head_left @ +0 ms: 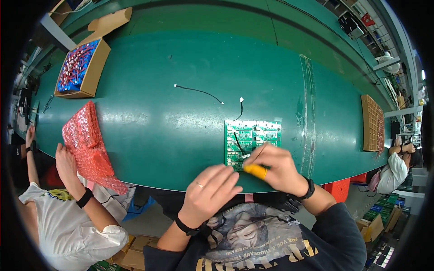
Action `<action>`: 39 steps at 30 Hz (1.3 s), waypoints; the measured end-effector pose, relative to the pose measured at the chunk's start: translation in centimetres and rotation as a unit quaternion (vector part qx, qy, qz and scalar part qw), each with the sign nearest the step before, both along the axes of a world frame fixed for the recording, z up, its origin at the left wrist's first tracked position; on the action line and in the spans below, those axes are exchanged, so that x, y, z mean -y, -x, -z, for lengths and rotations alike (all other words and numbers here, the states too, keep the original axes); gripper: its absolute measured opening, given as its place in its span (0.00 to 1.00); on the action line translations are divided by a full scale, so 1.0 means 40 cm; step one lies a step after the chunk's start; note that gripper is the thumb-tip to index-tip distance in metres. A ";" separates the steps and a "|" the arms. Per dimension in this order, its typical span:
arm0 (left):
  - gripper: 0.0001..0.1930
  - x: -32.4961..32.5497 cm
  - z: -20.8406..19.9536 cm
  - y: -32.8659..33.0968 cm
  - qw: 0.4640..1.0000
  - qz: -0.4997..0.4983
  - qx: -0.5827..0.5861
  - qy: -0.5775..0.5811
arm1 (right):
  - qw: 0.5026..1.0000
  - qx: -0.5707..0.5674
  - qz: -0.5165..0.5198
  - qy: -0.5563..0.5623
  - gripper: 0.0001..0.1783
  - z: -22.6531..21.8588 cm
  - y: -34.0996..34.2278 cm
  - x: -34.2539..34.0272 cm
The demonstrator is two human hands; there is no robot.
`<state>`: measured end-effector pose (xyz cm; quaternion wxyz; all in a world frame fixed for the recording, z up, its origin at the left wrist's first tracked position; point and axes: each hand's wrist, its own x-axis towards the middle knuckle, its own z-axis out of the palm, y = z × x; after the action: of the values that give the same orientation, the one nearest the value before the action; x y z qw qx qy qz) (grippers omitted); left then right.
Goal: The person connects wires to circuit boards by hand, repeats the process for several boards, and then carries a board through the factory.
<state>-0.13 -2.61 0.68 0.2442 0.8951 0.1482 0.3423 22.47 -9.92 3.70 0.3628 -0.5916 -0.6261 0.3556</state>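
Observation:
A panel of green circuit boards lies at the table's front edge before me. My right hand is over its near right part, fingers pinched together. Something yellow, which looks like a finger cover, shows at that hand. A thin dark line shows by its fingertips; I cannot make out what they hold. My left hand is at the panel's near left corner, fingers bent and close together, their tips hidden. A short black cable lies over the panel, a white connector by my right fingers. Another black cable touches its far edge.
A loose black cable lies farther left. Beyond the red bubble wrap, an open carton holds blue parts with red wires. A divided cardboard box stands far right. At left, a co-worker's hand touches the bubble wrap.

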 end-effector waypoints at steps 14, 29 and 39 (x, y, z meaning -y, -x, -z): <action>0.17 -0.011 0.066 -0.008 0.996 -0.044 -0.075 0.007 | 0.948 0.285 0.069 -0.127 0.13 0.066 0.044 -0.043; 0.14 -0.008 0.076 0.002 0.996 -0.041 -0.075 0.018 | 0.930 0.347 0.053 -0.107 0.14 0.026 0.076 -0.052; 0.15 -0.009 0.069 0.002 0.997 -0.035 -0.070 0.028 | 0.928 0.363 0.057 -0.065 0.15 0.001 0.087 -0.059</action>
<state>-0.21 -2.26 -2.08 0.2463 0.9040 0.2055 0.2827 19.00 -7.57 3.65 0.1680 -0.6902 -0.7017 0.0542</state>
